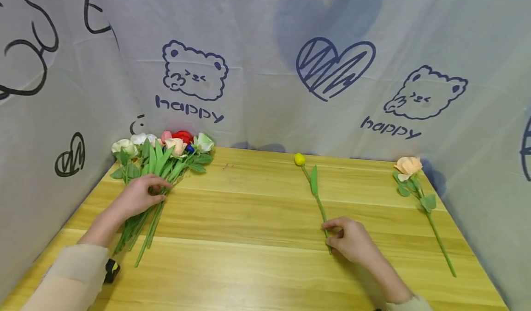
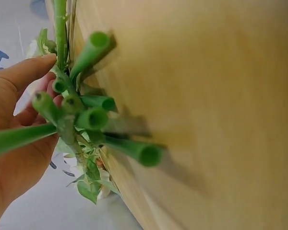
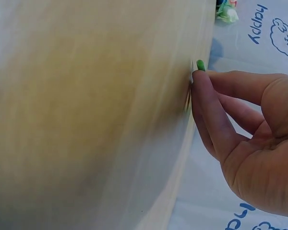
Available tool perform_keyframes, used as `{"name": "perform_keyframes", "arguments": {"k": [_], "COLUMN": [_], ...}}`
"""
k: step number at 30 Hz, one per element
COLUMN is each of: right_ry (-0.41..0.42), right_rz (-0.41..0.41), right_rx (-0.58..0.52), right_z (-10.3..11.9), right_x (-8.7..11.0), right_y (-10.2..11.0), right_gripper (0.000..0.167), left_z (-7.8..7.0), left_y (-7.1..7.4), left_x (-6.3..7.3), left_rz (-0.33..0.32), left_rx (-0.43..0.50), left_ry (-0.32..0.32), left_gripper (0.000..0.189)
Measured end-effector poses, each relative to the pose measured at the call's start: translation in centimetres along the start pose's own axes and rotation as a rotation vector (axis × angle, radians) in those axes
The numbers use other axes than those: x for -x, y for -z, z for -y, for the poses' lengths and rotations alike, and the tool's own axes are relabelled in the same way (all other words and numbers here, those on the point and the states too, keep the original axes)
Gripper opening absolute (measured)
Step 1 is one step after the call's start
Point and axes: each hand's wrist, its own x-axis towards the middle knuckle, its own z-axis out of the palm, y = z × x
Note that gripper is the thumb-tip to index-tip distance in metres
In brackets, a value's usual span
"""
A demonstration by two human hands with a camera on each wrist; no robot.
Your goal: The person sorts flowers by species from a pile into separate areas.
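A yellow tulip [image 1: 299,159] with a long green stem lies on the table, its head toward the back. My right hand [image 1: 351,240] pinches it low on the stem between thumb and fingertips. In the right wrist view only a short green bit of the stem [image 3: 200,65] shows past the fingers. At the left lies a bunch of flowers [image 1: 159,161] with white, peach, pink and red heads. My left hand [image 1: 143,195] curls over its green stems, and in the left wrist view thumb and fingers meet them; some fingertips are hidden behind the stems.
A single peach rose [image 1: 408,167] lies at the right side of the wooden table [image 1: 232,209]. White cloth [image 1: 257,71] with bear and heart drawings hangs behind and at both sides. Something small and black [image 1: 111,270] sits by the left sleeve.
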Motion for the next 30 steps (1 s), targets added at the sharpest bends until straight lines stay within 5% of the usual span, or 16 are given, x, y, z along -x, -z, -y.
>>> {"name": "perform_keyframes", "arguments": {"k": [30], "right_ry": [0.059], "right_rz": [0.041], "right_rx": [0.056], "right_z": [-0.32], "right_x": [-0.46], "right_y": [-0.17], "right_gripper": [0.035], "left_z": [-0.51], "left_y": [0.05], "left_x": [-0.11], "left_rz": [0.060], "left_rx": [0.043], "left_ry": [0.066], "left_gripper": [0.029]}}
